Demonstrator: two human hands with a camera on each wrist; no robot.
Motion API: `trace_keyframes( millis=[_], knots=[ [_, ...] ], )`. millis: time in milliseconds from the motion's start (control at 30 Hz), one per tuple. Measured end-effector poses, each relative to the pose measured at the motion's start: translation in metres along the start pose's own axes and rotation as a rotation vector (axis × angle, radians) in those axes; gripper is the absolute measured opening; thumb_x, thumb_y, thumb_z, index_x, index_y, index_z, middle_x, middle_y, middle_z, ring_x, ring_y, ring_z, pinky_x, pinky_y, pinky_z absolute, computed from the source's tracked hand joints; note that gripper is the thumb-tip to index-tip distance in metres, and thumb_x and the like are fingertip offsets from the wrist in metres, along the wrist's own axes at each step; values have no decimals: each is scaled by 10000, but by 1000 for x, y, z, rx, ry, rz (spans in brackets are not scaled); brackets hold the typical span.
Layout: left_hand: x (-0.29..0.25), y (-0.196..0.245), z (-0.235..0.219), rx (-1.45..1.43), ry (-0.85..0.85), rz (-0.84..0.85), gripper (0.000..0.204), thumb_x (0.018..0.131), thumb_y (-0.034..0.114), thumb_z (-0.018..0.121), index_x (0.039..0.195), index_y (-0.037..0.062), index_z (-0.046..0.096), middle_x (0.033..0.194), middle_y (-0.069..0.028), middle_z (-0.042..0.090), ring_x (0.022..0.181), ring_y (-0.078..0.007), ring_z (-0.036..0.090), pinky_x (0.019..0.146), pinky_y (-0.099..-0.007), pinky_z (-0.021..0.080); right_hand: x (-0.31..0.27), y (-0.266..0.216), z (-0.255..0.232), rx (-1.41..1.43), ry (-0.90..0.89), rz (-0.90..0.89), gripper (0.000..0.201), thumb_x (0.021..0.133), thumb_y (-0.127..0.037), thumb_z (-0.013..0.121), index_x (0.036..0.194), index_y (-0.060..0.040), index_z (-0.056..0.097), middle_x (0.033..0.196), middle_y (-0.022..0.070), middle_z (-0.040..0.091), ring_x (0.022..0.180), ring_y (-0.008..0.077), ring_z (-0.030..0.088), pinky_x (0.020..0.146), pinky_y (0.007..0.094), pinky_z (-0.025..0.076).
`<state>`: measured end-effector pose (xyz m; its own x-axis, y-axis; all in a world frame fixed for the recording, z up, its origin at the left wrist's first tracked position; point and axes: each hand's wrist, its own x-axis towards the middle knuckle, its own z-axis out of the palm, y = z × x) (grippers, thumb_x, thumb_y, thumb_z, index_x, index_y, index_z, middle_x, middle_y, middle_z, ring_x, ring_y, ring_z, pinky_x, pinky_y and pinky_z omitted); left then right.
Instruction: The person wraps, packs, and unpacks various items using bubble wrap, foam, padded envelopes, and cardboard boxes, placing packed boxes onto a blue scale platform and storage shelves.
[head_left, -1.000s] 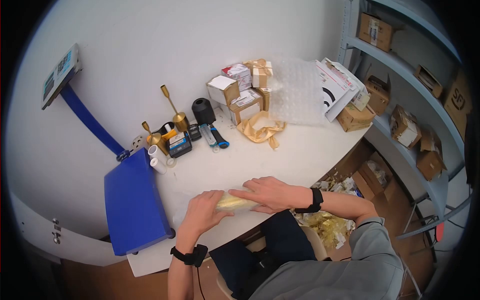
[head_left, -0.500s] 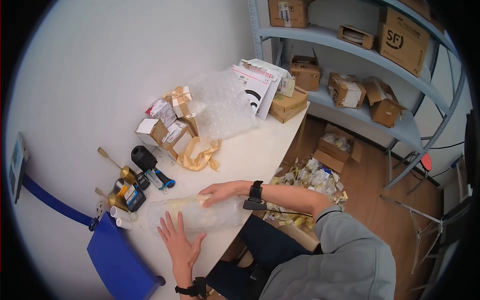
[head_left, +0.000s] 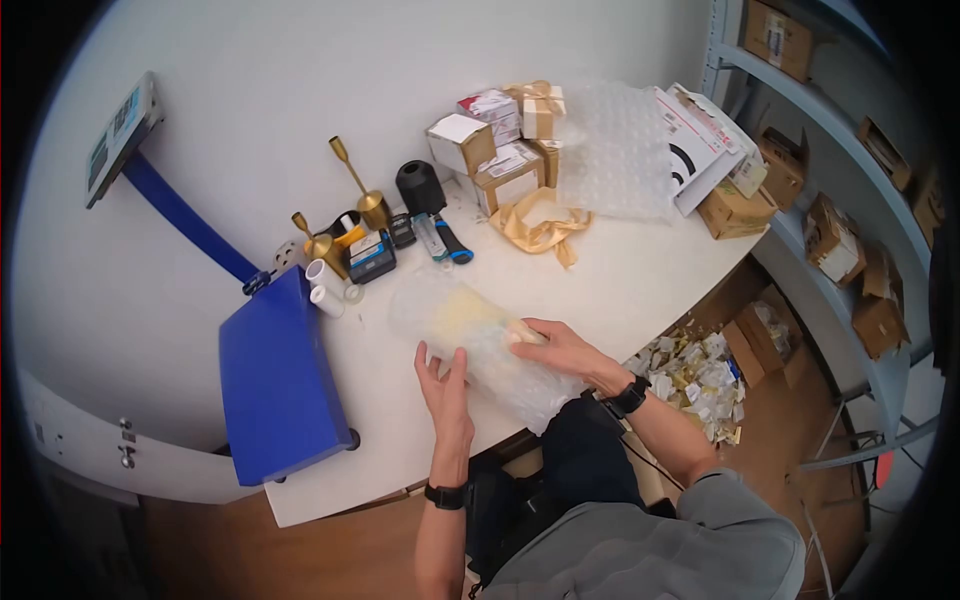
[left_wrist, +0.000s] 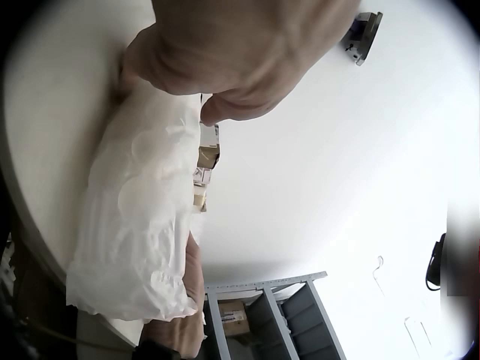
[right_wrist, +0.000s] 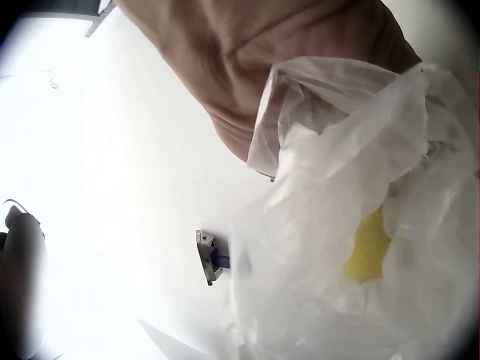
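A bundle in clear bubble wrap (head_left: 490, 350), yellowish inside, lies slanted at the table's front edge. My right hand (head_left: 572, 356) grips its upper right side, thumb on top. Beside the lower left side is my left hand (head_left: 447, 402), its fingers raised and loosely bent against the wrap. The left wrist view has the left hand (left_wrist: 247, 52) at one end of the whitish bundle (left_wrist: 139, 210) and the right hand (left_wrist: 180, 322) by the other. Loose wrap (right_wrist: 322, 202) covers part of the right hand (right_wrist: 277, 60) in the right wrist view; a yellow patch shows through.
A blue scale (head_left: 275, 385) stands left. Behind are white rolls (head_left: 325, 290), brass holders (head_left: 373, 208), a blue-black cutter (head_left: 455, 243), gold ribbon (head_left: 540, 232), small boxes (head_left: 510, 180) and a bubble wrap sheet (head_left: 615, 150). Shelves (head_left: 810, 120) stand right, above floor scraps (head_left: 695, 380).
The bundle has turned from lying crosswise to slanting down to the right. My left hand, spread at its near side half a second ago, has fingers closer together at its lower left side. The head view has swung back left.
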<state>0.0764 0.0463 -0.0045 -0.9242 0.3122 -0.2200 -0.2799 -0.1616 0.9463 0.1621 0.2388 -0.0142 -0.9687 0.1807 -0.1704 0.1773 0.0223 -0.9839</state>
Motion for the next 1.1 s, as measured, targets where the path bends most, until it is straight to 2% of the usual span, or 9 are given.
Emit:
trace_keyframes(
  millis=[67, 133, 267, 333, 400, 567, 767, 933, 1100],
  knots=[
    [17, -7, 2, 82, 37, 51, 804, 1015, 235, 714, 1641, 81, 233, 1616, -263, 310, 1408, -364, 446, 1118, -443, 417, -1, 4, 16, 39, 65, 15, 503, 972, -324, 711, 1346, 7, 651, 1224, 145, 715, 1089, 215, 659, 950, 344, 521],
    [28, -18, -2, 168, 46, 97, 801, 1016, 235, 711, 1642, 80, 234, 1626, -264, 302, 1427, -370, 433, 1138, -462, 402, -3, 6, 29, -310, 281, -134, 531, 972, -354, 699, 1365, 0, 643, 1172, 190, 715, 1035, 312, 682, 941, 391, 531],
    [18, -12, -8, 410, 32, 418, 716, 1050, 283, 637, 1640, 75, 289, 1669, -297, 232, 1513, -441, 329, 1220, -506, 302, -13, -6, 44, -563, 398, -94, 561, 980, -415, 668, 1374, -16, 641, 1110, 212, 695, 1024, 396, 670, 938, 440, 529],
    [4, -10, -10, 538, 60, 506, 683, 1064, 303, 607, 1636, 71, 316, 1683, -309, 203, 1542, -464, 281, 1242, -512, 267, -13, -2, 41, -652, 456, -187, 531, 1012, -446, 614, 1372, -58, 654, 1051, 169, 680, 1008, 377, 681, 898, 444, 537],
    [-6, -17, -14, 764, -174, 545, 638, 1095, 349, 526, 1643, 91, 325, 1696, -296, 206, 1572, -450, 232, 1262, -475, 233, -9, 4, 35, -620, 440, -206, 516, 1025, -431, 600, 1380, -60, 650, 1042, 157, 673, 976, 362, 685, 868, 442, 540],
    [-14, -27, -8, 657, -104, 497, 610, 1104, 369, 484, 1623, 69, 370, 1704, -299, 191, 1589, -431, 196, 1274, -476, 192, -4, 16, 33, -622, 444, -282, 464, 1062, -383, 556, 1384, -63, 653, 1033, 131, 662, 901, 343, 680, 784, 429, 538],
    [-11, -39, -13, 612, -61, 555, 596, 1125, 368, 423, 1617, 37, 372, 1696, -272, 255, 1600, -389, 192, 1280, -453, 169, 5, 30, 17, 176, 548, -356, 468, 1146, -356, 429, 1284, 11, 686, 955, 33, 603, 656, 60, 485, 587, 242, 429],
    [-12, -37, -12, 586, -103, 572, 601, 1127, 364, 415, 1628, 40, 345, 1710, -295, 185, 1598, -429, 170, 1278, -470, 168, 11, 42, 13, 211, 366, -315, 471, 1140, -346, 445, 1197, 17, 738, 872, 24, 631, 643, 69, 501, 580, 250, 423],
    [-11, -39, -10, 617, -101, 582, 639, 1117, 348, 435, 1641, 12, 290, 1709, -264, 223, 1606, -394, 166, 1287, -446, 145, 12, 37, 17, 29, 432, -320, 485, 1125, -368, 480, 1120, 21, 769, 850, 47, 667, 661, 98, 537, 634, 276, 462]
  ],
)
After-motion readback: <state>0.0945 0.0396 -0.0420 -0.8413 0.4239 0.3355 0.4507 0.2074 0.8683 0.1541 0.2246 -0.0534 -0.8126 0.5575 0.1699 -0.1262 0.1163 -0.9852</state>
